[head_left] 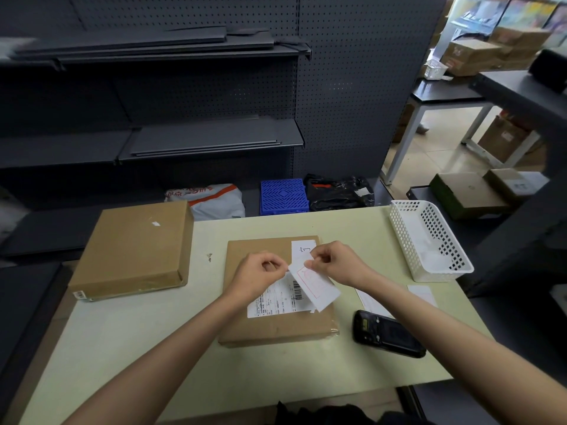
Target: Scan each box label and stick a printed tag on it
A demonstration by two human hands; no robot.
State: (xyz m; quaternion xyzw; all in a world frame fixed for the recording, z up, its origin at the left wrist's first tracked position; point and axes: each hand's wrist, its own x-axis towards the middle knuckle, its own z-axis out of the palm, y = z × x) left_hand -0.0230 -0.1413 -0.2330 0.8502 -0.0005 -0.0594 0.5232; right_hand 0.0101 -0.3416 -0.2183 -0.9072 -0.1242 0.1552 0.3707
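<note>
Cardboard-brown and flat, a box point(276, 314) lies at the middle of a pale green table point(129, 342) as a person works over it with both bare hands. The left hand point(260, 271) and the right hand point(333, 262) meet just above the box's top, each with thumb and fingers curled to pinch a white printed tag point(316, 285) marked with a red outlined frame. The left hand holds the tag's near corner; the right hand grips its upper edge. The tag hangs tilted over the box, partly covering a white shipping label point(276, 299) with a barcode that is stuck to the lid. A second white slip point(302, 250) with handwritten marks sits on the box's far right corner, behind the right hand.

A black handheld scanner point(386, 334) lies on the table just right of the box, under the right forearm. Beyond it rest loose white paper sheets point(422, 294) and a white perforated plastic basket point(429, 237) at the table's right edge. A larger brown box point(135, 250) sits well apart on the table's left corner, overhanging the edge. Behind the table stand dark grey shelves point(211, 139) against pegboard, with a blue plastic crate point(283, 196), a black bag point(337, 193) and a white-and-orange parcel bag point(208, 199) on the lowest level.
</note>
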